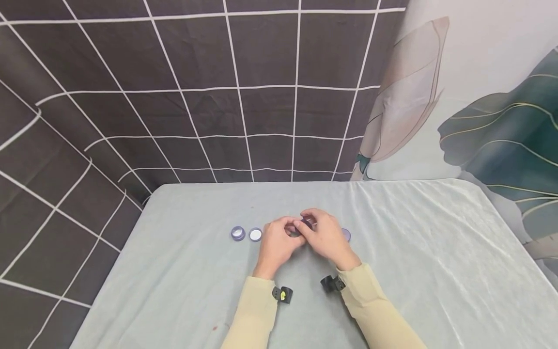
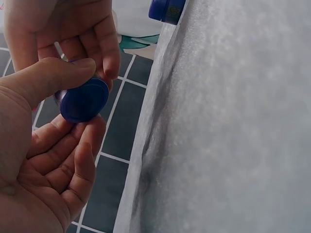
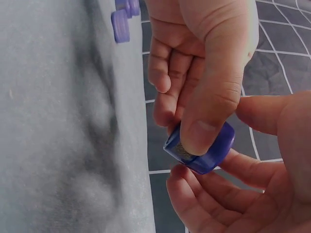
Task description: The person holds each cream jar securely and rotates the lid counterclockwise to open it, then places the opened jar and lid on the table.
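Observation:
Both hands hold one small round blue jar between them, just above the table. In the left wrist view, my left hand lays its thumb across the jar's upper edge, with its fingers curled beneath. My right hand presses its thumb on the jar's side in the right wrist view, where a label shows partly under the thumb. The fingers largely cover the jar in the head view. Left of the hands are a purple-blue round container and a round piece with a white face.
Another purple round piece lies just right of the right hand, partly hidden by it. A pale grey-blue cloth covers the table. Dark cloth with a white grid hangs behind and at the left; a leaf-patterned curtain hangs at the right.

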